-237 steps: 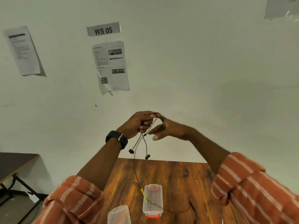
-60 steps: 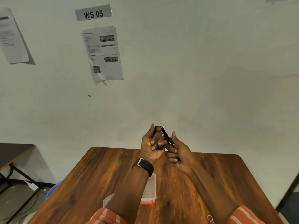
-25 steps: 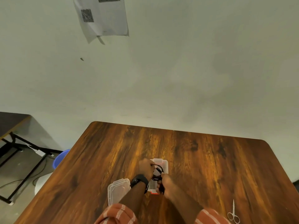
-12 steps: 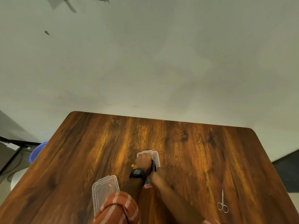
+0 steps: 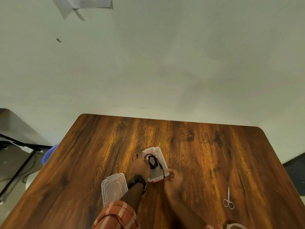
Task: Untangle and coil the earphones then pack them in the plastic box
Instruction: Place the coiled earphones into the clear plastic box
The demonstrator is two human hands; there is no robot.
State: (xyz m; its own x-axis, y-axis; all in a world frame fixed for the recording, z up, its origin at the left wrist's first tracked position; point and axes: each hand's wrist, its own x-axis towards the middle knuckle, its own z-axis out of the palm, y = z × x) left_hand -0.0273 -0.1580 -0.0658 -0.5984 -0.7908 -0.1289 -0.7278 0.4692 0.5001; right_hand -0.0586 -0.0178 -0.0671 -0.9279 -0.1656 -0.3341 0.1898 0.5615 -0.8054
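1. A bare pale wall rises behind a wooden table [image 5: 206, 154] with strong dark grain; the work sits near its front edge.
2. Furthest left lies the clear lid [image 5: 113, 187], flat on the wood just beside the left forearm, not yet fitted.
3. The left hand [image 5: 138, 167] rests against the left wall of the plastic box [image 5: 162, 160]. How its fingers are set I cannot tell — the hand is blurred.
4. Inside the box lie the earphones [image 5: 152, 161], a loose black coil in the far half, with 1 strand trailing toward the red latch end.
5. The right hand [image 5: 174, 178] sits at the near right corner, fingers curled close to that strand; whether it pinches it I cannot tell.
6. Judgement: the cable is light, limp and springy, so it likely wants to uncoil — best pressed down at the bundle's middle, not pulled by the thin strand.
7. Small scissors [image 5: 228, 201] lie well apart at the right.
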